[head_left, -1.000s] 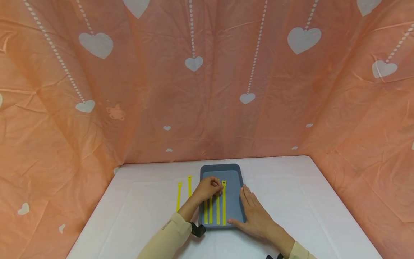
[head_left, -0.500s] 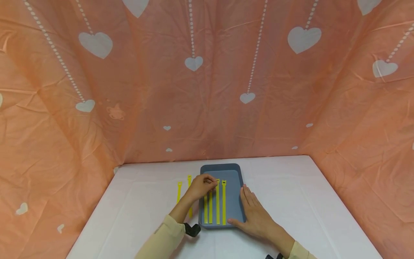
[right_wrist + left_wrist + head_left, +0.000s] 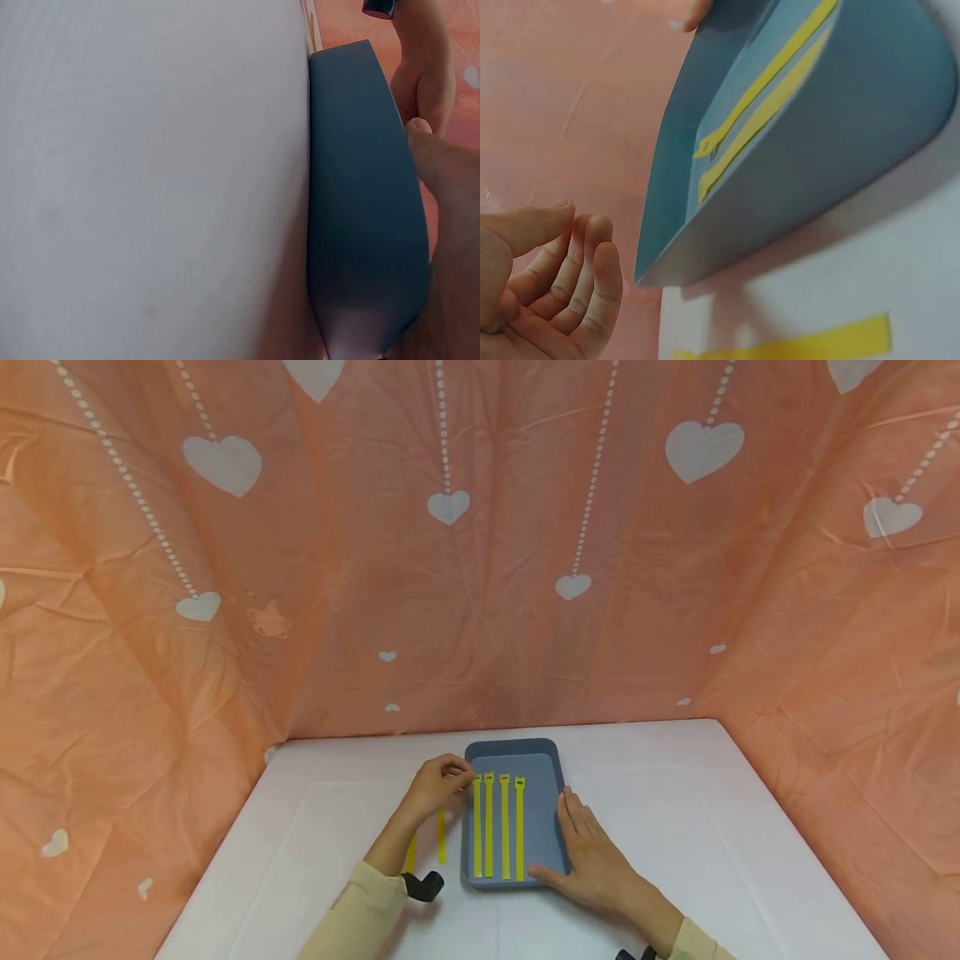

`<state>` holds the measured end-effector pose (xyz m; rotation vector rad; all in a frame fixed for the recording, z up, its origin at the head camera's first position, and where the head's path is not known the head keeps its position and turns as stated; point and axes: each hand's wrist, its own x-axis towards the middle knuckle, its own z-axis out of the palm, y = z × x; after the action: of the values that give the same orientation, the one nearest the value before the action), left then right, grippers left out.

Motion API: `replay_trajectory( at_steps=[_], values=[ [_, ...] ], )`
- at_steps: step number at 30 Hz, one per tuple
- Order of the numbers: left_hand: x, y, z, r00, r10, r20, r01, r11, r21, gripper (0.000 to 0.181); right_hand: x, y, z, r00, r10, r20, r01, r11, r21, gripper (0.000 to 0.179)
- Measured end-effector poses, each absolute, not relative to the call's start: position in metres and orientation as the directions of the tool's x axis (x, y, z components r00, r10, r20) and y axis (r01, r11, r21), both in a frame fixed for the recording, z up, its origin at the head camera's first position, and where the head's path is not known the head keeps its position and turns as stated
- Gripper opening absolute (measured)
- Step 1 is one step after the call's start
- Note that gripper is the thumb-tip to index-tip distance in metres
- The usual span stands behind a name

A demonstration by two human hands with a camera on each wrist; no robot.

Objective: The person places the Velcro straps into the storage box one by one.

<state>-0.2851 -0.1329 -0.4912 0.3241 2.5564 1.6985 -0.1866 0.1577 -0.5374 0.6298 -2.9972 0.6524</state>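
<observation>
Inside the grey-blue tray [image 3: 544,822], four yellow slotted straps [image 3: 489,831] lie side by side, mostly toward nine o'clock from its middle. The left hand [image 3: 435,789] is at ten o'clock, its fingers loosely bent, thumb tip near fingertips. Two more straps [image 3: 442,842], partly hidden, lie on the white table [image 3: 712,827] at eight o'clock. At four o'clock, the right hand [image 3: 594,868] rests straight-fingered against the tray, thumb spread.

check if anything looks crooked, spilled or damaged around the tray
Nothing stands out. Four yellow strips lie side by side, nearly parallel, in the blue-gray tray; parts of two more strips show on the white table beside it. No spill or damage shows.
</observation>
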Motion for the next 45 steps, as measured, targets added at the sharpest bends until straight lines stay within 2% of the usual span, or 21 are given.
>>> replay_trajectory(
  at_steps=[20,27,34,45],
  values=[
    [-0.285,-0.188,-0.492,-0.995,0.08,0.058,0.085,0.393,0.916,0.016,-0.19,0.159,-0.544,-0.92,-0.384,0.077,-0.383,0.84,-0.384,0.128],
    [-0.28,-0.203,-0.498,-0.999,0.028,0.022,0.032,0.407,0.913,0.019,-0.19,0.159,-0.544,-0.92,-0.383,0.087,-0.386,0.841,-0.38,0.128],
    [-0.281,-0.212,-0.506,-0.999,-0.035,-0.039,-0.05,0.427,0.903,0.017,-0.187,0.158,-0.543,-0.914,-0.377,0.15,-0.406,0.827,-0.39,0.125],
    [-0.286,-0.218,-0.515,-0.997,-0.056,-0.051,-0.072,0.497,0.865,0.018,-0.189,0.159,-0.543,-0.926,-0.371,0.069,-0.366,0.837,-0.406,0.128]
  ],
)
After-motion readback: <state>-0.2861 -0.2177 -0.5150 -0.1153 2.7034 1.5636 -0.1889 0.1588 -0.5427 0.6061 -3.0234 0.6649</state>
